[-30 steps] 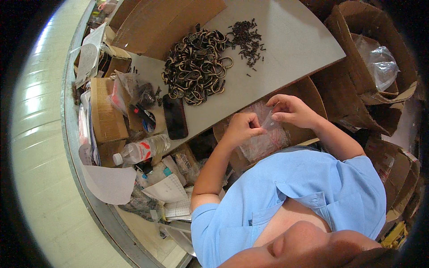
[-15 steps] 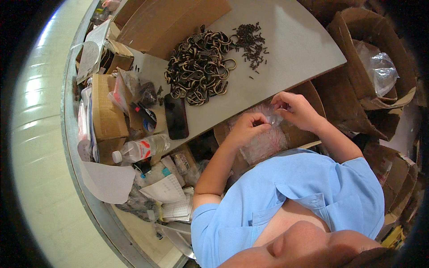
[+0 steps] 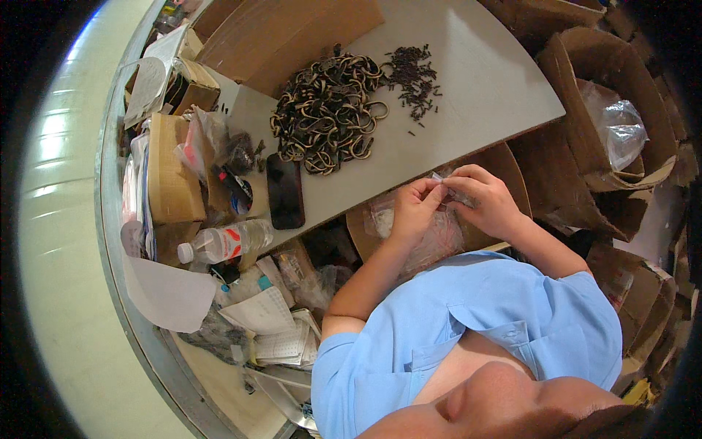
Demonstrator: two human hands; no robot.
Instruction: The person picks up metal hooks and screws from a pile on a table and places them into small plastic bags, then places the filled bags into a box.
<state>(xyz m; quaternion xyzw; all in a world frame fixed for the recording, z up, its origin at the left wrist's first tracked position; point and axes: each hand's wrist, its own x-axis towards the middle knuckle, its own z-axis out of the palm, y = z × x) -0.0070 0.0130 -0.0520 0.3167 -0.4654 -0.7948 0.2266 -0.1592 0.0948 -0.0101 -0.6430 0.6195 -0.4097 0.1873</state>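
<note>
My left hand and my right hand meet just off the table's front edge, fingertips close together. Both pinch a small clear plastic bag; only bits of it show between the fingers. Beneath them lies a stack of clear plastic bags with red lines, in front of my blue shirt. Farther off on the table sits a heap of bronze-coloured metal D-shaped shackles. Right beside that heap are scattered small dark screws.
A dark phone lies at the left edge of the grey table. Near it are a clear bottle, a cardboard box and loose papers. An open carton holding plastic film stands at right.
My hands have come together from slightly apart, and both now pinch the small bag. The view has shifted slightly.
</note>
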